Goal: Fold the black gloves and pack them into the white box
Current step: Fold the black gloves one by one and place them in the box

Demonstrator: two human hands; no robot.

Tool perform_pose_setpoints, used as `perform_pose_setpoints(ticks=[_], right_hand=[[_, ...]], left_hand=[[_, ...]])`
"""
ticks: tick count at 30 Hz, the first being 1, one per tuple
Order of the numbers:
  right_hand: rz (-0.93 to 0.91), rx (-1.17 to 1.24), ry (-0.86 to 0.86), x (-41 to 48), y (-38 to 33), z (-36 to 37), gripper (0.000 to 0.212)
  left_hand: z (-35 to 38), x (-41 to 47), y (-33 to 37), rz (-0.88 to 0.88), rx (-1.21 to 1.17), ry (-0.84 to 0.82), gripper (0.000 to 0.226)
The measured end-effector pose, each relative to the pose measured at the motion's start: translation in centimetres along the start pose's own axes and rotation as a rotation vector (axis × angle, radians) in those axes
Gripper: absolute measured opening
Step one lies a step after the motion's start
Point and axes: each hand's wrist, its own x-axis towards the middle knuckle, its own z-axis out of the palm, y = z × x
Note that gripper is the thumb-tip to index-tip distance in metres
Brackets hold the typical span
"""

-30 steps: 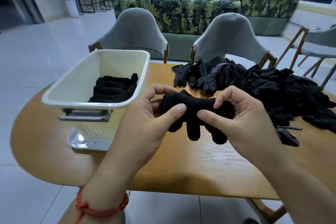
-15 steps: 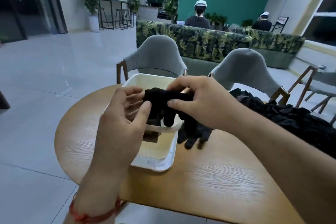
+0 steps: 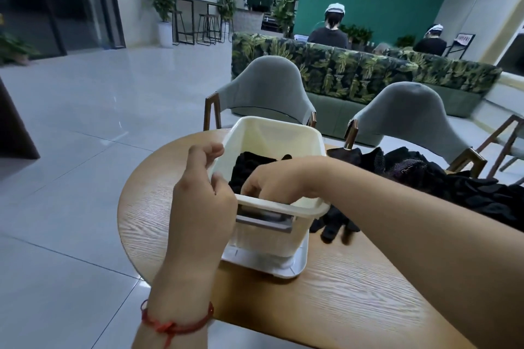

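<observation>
The white box (image 3: 283, 129) stands on a round wooden table (image 3: 354, 286) with folded black gloves (image 3: 249, 161) inside. My right hand (image 3: 272, 178) reaches down into the box on top of them. Its fingers curl into the black fabric, and the near rim hides their tips. My left hand (image 3: 198, 201) rests against the box's near-left corner, thumb on the rim and fingers loosely curled, holding nothing. One loose black glove (image 3: 331, 225) lies on the table right of the box, under my right forearm.
A heap of unfolded black gloves (image 3: 453, 187) covers the table's right side. The box sits on a white lid (image 3: 295, 266). Two grey chairs (image 3: 263, 85) (image 3: 408, 113) stand behind the table, with a leaf-print sofa beyond them and two people seated further back.
Both hands carried the folded glove from in front of me to the box. My right hand has lowered it inside, and my left hand has let go and moved to the rim.
</observation>
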Motion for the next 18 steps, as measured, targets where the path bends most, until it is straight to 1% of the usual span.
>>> perform_pose_setpoints(ticks=[2,3,6,8,10,12,15,18], right_hand=[[-0.011,-0.130,-0.001,1.2,0.1,0.5,0.014],[-0.010,-0.163,0.028,1.8,0.2,0.9,0.013],[0.000,-0.181,0.157,2.8,0.4,1.5,0.013],[-0.012,-0.208,0.202,3.0,0.3,1.4,0.015],[-0.007,-0.218,0.207,2.9,0.3,1.1,0.013],[0.002,-0.216,0.199,3.2,0.4,1.1,0.003],[0.003,-0.226,0.196,3.7,0.3,1.1,0.009],[-0.003,-0.232,0.210,4.0,-0.1,1.2,0.005]], left_hand=[[0.0,0.0,-0.1,0.001,-0.002,-0.007,0.046],[-0.1,-0.1,-0.1,0.005,0.004,-0.014,0.047],[-0.2,-0.1,-0.1,0.009,0.035,-0.037,0.048],[-0.3,-0.1,-0.1,0.006,0.044,-0.045,0.048],[-0.4,-0.1,-0.1,0.008,0.053,-0.050,0.047],[-0.4,-0.1,0.0,0.013,0.059,-0.050,0.047],[-0.4,-0.2,0.0,0.018,0.065,-0.044,0.047],[-0.4,-0.2,0.2,0.033,0.070,-0.034,0.047]])
